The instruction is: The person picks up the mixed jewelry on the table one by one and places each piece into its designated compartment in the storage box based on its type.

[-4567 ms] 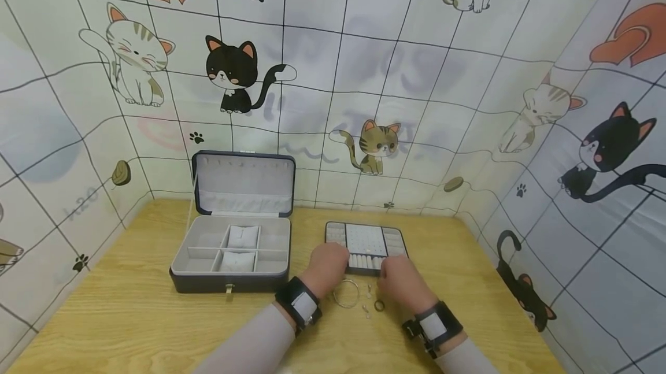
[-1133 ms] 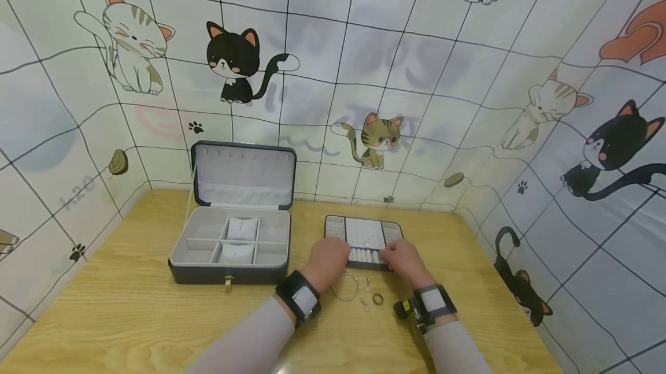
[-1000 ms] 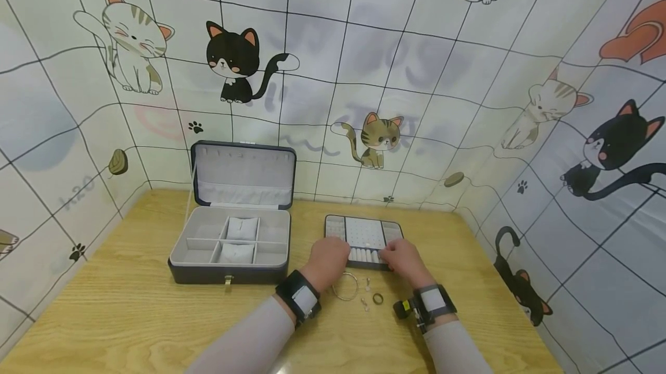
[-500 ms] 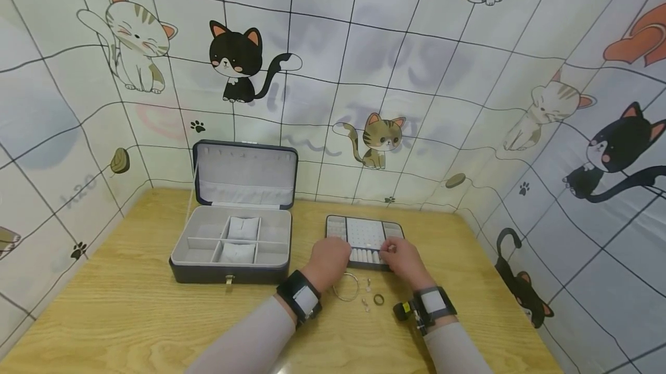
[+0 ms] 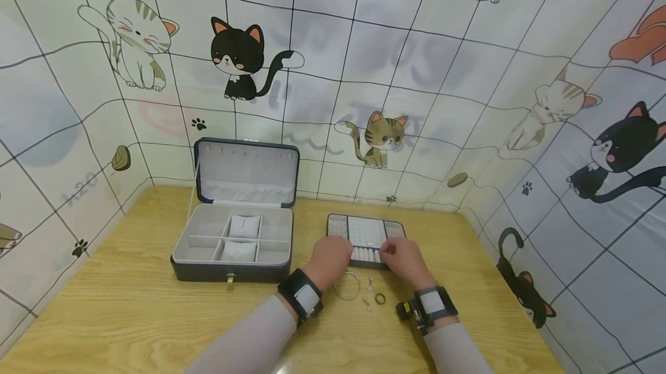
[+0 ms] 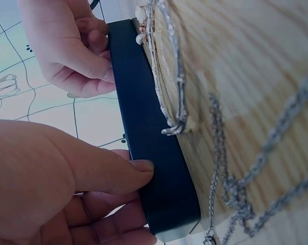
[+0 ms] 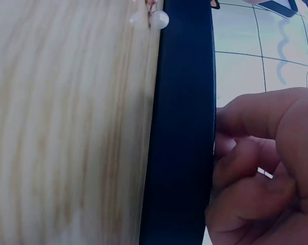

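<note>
A shallow dark-blue jewelry tray [image 5: 368, 235] with pale compartments and a row of ring rolls [image 5: 366, 255] lies on the table. My left hand [image 5: 330, 261] grips its front left corner; in the left wrist view the thumb [image 6: 138, 171] presses the dark front wall and the fingers reach over the far side. At the right end of the ring rolls, my right hand [image 5: 408, 258] has its fingers curled, thumb and index close together; what may be between them is hidden. In the right wrist view these fingers [image 7: 256, 199] sit just over the tray's front wall [image 7: 182, 127].
In front of the tray lie a silver bangle [image 5: 347, 286], a dark ring [image 5: 380, 299] and small pearl earrings [image 5: 367, 303]. A silver chain [image 6: 235, 194] lies near the bangle. An open jewelry box [image 5: 231, 271] with two white cushions stands left, its lid against the patterned wall.
Since the earliest frame, my right hand has shifted slightly and turned, with its wrist more upright. Lately its thumb and index have loosened a little. The left hand keeps its hold; the view tilts slightly.
</note>
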Demonstrator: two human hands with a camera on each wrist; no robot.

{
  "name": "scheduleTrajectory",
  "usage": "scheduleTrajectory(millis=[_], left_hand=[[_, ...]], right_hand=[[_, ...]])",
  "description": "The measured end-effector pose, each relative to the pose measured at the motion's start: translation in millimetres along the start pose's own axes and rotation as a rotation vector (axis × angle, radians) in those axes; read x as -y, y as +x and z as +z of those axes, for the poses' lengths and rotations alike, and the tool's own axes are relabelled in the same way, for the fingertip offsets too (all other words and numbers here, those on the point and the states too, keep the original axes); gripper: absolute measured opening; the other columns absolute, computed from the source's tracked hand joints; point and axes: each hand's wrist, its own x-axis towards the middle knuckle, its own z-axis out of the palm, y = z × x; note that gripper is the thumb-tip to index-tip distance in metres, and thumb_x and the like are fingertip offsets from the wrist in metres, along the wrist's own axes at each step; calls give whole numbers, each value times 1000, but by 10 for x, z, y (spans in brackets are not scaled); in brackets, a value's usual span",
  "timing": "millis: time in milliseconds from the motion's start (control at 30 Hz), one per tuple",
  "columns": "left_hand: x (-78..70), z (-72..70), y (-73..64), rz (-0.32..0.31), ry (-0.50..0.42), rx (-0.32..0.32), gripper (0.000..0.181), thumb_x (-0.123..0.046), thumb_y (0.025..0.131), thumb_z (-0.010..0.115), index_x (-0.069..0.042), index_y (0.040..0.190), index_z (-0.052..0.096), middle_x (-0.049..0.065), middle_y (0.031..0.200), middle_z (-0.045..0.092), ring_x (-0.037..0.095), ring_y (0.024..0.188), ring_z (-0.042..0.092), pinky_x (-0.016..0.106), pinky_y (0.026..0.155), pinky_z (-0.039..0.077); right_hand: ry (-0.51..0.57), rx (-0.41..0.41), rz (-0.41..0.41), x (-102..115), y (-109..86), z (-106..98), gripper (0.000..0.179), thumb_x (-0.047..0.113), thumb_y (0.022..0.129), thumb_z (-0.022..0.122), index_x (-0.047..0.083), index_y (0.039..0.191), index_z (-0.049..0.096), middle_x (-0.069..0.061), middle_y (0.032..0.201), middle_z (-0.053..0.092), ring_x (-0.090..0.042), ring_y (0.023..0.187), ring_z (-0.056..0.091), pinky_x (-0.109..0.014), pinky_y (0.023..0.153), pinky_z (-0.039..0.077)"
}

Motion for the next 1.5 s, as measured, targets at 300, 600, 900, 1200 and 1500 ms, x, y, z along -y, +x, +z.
scheduleTrajectory(millis=[300, 600, 900, 1200, 1500], left_hand=[[-7, -3, 6, 8, 11, -20, 9, -13, 97, 72, -16, 88, 73, 1, 83, 72, 15, 75, 67, 33, 61, 59], [-14, -13, 24, -6, 10, 26, 7, -14, 97, 73, -16, 90, 73, 1, 85, 72, 15, 76, 67, 33, 62, 59], [-13, -7, 23, -21, 12, 52, 5, -15, 97, 74, -16, 92, 73, 1, 84, 72, 15, 74, 65, 34, 61, 59], [-12, 15, 35, -25, 8, 44, 4, -17, 97, 74, -16, 93, 73, 1, 85, 72, 15, 74, 66, 33, 61, 59], [6, 19, 37, -8, 4, 39, 4, -17, 97, 74, -16, 93, 73, 1, 85, 72, 15, 75, 66, 32, 61, 59]], right_hand=[[-46, -34, -55, -1, 6, -5, 7, 7, 86, 78, 12, 82, 77, 0, 77, 68, -16, 72, 58, -30, 66, 48], [-40, -15, -19, 8, 8, 2, 8, 7, 87, 79, 13, 82, 77, 0, 78, 68, -16, 74, 58, -30, 67, 48], [-46, 4, 1, 36, 0, 7, 9, 7, 87, 78, 13, 81, 75, 0, 78, 67, -17, 73, 58, -30, 66, 47], [-58, -5, 4, 49, 3, 16, 8, 7, 87, 77, 12, 81, 76, -1, 78, 68, -17, 74, 58, -30, 66, 48], [-68, -7, 1, 63, -5, 16, 9, 7, 88, 75, 12, 80, 75, -2, 79, 68, -17, 74, 57, -30, 65, 47]])
